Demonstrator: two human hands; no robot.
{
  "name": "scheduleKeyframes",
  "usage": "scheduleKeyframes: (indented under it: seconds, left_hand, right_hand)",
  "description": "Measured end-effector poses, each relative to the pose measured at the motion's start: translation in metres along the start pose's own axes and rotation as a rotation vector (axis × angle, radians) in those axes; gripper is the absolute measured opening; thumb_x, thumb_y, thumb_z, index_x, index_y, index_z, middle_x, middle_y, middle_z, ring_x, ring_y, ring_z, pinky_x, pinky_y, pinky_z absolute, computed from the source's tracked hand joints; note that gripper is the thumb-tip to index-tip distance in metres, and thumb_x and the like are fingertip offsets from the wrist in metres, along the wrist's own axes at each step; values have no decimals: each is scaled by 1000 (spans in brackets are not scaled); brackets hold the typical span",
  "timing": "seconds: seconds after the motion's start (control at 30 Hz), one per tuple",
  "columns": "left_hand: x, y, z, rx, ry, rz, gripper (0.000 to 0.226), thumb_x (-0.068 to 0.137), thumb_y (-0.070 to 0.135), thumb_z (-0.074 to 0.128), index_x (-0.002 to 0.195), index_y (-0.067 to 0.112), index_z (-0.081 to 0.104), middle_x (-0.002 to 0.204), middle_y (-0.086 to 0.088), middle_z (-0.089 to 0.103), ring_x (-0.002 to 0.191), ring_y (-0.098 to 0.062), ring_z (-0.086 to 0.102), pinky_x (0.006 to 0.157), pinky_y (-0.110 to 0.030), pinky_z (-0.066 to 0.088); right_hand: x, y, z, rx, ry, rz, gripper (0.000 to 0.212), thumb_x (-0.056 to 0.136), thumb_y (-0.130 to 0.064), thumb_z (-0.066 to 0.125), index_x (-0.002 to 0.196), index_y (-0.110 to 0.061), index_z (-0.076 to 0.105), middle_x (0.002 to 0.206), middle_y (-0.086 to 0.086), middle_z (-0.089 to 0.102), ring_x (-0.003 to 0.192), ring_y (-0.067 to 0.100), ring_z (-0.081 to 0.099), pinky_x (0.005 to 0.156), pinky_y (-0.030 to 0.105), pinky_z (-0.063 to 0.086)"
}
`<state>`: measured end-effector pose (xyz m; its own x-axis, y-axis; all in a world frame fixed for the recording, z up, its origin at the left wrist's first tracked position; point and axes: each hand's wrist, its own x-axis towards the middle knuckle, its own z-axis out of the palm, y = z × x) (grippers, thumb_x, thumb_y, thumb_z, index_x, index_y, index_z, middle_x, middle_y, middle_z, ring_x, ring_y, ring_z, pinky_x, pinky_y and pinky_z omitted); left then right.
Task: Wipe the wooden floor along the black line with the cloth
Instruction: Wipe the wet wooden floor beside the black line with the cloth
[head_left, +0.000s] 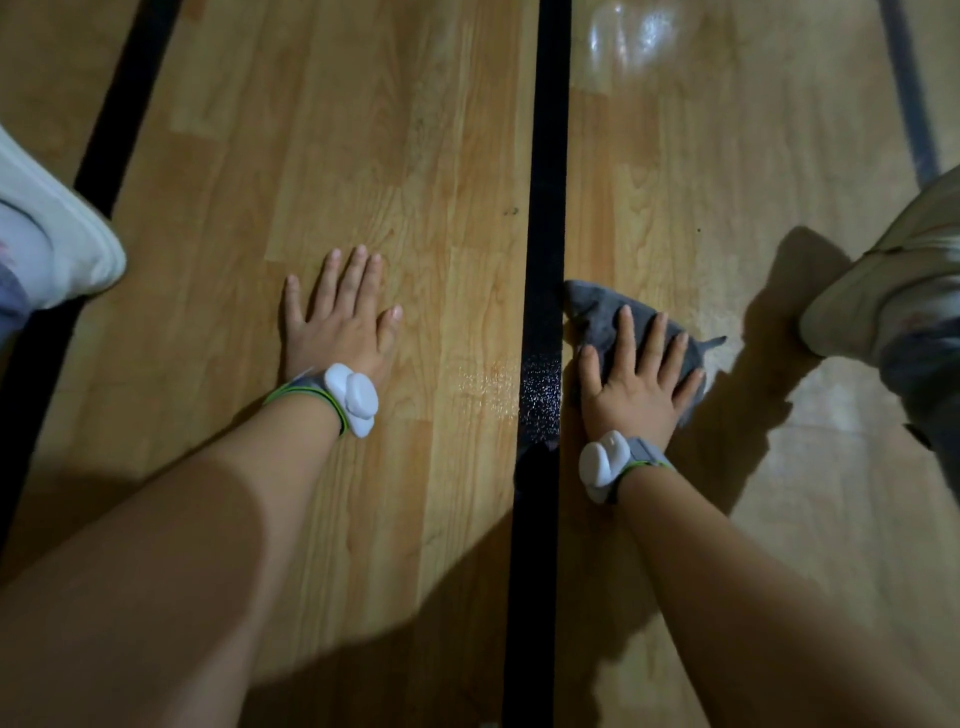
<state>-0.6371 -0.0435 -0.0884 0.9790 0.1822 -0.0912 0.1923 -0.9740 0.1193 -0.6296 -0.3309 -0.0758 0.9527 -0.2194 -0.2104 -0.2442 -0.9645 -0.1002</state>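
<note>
A grey cloth (597, 314) lies crumpled on the wooden floor (395, 171), just right of the black line (546, 208) that runs up the middle of the view. My right hand (636, 374) presses flat on the cloth with its fingers spread and straight. My left hand (340, 312) rests flat on the bare wood to the left of the line, fingers straight. A wet, glossy patch (491, 382) shows on the wood and on the line between my two wrists. Both wrists wear a white device on a grey band.
A white shoe (57, 244) stands at the left edge and a second shoe (872, 296) at the right edge. Another black line (124, 109) runs diagonally at the left, and a grey line (909, 88) at the upper right.
</note>
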Motion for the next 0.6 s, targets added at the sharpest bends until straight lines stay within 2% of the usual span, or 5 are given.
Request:
scheduleKeyframes:
  seconds: [0.1,0.2,0.33,0.53,0.6]
  left_hand:
    - [0,1,0,5,5,-5,61,101,47,15,156,22,11,163,7,8,150,-15,2,118,-56,5]
    - [1,1,-1,9,-3,-6,61,101,46,16,156,22,9,163,8,5,150,-14,0,118,-55,3]
    - [0,0,-2,11,-6,-13,59,102,45,20,156,23,10,163,8,6,150,-15,1,118,-56,4]
    - [-4,2,-13,-35,-83,-85,56,103,46,15,156,33,1,162,18,-3,150,-13,-8,118,-54,-3]
    - [-21,-5,-17,-52,-50,-123,57,103,46,17,156,32,2,162,18,-3,150,-12,-7,119,-53,-3]
  right_hand:
    - [-16,-18,6,-6,29,2,63,98,-59,17,155,-39,-1,165,2,-6,151,27,-9,118,57,-7]
    - [-45,-50,16,2,27,-132,69,93,-60,13,156,-34,4,165,7,0,151,32,-6,117,60,-6]
    - [-92,-92,38,35,72,-366,67,96,-57,29,155,-26,24,162,14,17,150,38,10,116,64,0]
    - [-103,-89,39,5,38,-494,67,97,-63,28,156,-33,20,164,5,14,152,31,4,118,58,0]
    - [-100,-79,32,13,30,-520,66,96,-64,28,156,-36,19,164,2,15,152,28,5,119,55,1]
